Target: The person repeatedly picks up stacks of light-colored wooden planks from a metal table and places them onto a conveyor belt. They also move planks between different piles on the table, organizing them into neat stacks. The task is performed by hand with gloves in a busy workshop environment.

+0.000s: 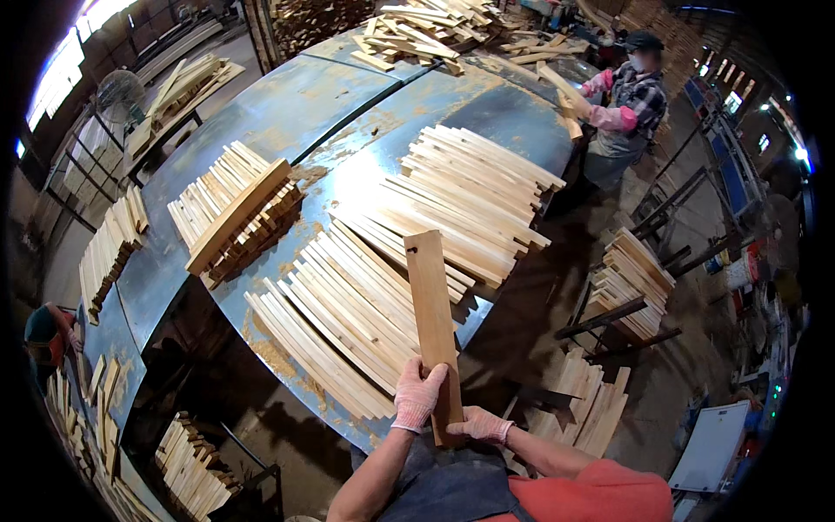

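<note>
A flat wooden board (pixel 434 304) with a dark knot near its far end stands out lengthwise before me, its near end close to my apron. Wearing a pinkish work glove, my left hand (pixel 418 396) grips the board's left edge partway up. My right hand (pixel 478 424), gloved alike, closes on the right edge near the bottom end. Beyond and left of the board, rows of narrow wooden strips (pixel 335 313) lie side by side on the metal table (pixel 348 83). Another wide bank of strips (pixel 474 196) lies farther off to the right.
A stack of strips with a plank across it (pixel 239 213) sits left on the table. Loose offcuts (pixel 426 30) are heaped at the far end. A co-worker (pixel 628 104) in pink gloves handles wood at far right; another person (pixel 52 335) is at far left. Racked boards (pixel 631 283) stand right.
</note>
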The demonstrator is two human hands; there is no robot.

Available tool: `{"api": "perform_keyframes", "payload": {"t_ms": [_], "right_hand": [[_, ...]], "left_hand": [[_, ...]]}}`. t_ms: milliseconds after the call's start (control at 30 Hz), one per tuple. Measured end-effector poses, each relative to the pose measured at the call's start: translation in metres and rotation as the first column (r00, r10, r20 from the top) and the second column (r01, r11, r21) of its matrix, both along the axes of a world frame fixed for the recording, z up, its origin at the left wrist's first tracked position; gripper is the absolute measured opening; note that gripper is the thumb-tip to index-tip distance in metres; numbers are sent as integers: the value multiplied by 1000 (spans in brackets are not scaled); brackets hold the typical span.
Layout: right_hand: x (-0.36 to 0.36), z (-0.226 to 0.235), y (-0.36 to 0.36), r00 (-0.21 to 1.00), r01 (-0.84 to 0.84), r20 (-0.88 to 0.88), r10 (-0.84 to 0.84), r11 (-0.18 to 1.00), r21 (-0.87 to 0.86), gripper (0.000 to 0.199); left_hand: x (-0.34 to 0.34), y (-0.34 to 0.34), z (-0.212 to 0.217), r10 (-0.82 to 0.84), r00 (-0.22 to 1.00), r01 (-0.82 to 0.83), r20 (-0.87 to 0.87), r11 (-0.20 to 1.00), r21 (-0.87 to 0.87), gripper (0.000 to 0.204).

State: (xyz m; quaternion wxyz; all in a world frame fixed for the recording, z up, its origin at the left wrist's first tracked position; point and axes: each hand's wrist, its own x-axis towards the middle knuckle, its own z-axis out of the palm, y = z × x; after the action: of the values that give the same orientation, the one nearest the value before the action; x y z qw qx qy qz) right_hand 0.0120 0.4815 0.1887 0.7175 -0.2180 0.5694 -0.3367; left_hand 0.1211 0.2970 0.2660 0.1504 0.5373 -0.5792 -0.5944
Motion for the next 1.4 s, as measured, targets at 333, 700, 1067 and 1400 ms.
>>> {"api": "perform_keyframes", "payload": {"t_ms": [333,700,1067,1400], "right_hand": [[-25,32,27,946,189,-256,-199,980,-62,43],[-309,-2,-130,329,348,-829,-452,874,-338,40],[-523,-31,-291,16,315,-979,205,928,200,27],[-502,-20,-277,-80,375,-978,-191,904,-207,88]], "left_hand": [[-8,10,-38,-3,973,18,-229,998,63,55],[170,-101,-157,542,836,-491,90,811,-318,82],[126,-91,-195,800,584,-811,137,575,104,43],[100,-99,-157,824,502,-857,262,514,22,56]]}}
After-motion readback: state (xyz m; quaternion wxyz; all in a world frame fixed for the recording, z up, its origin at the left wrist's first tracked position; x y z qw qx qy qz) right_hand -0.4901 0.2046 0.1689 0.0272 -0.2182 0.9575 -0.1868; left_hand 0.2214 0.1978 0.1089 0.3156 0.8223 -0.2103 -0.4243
